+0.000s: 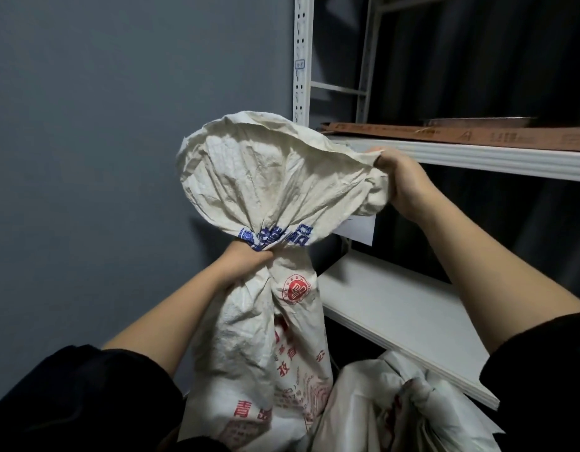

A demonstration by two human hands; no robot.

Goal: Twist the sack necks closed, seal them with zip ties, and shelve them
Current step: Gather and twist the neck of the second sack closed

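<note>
A white woven sack (259, 347) with red and blue print stands upright in front of me. My left hand (246, 262) grips its gathered neck, just under the blue lettering. Above that grip the sack's mouth (266, 171) flares wide open. My right hand (399, 184) holds the right edge of the flared top, pulling it toward the shelf. A second white sack (406, 409) lies low at the right, its neck bunched. No zip tie is visible.
A white metal shelving unit stands at the right: an upright post (301, 57), an upper shelf (477, 154) carrying a brown flat board (445, 135), and a lower white shelf board (396, 318). A grey wall (102, 141) fills the left.
</note>
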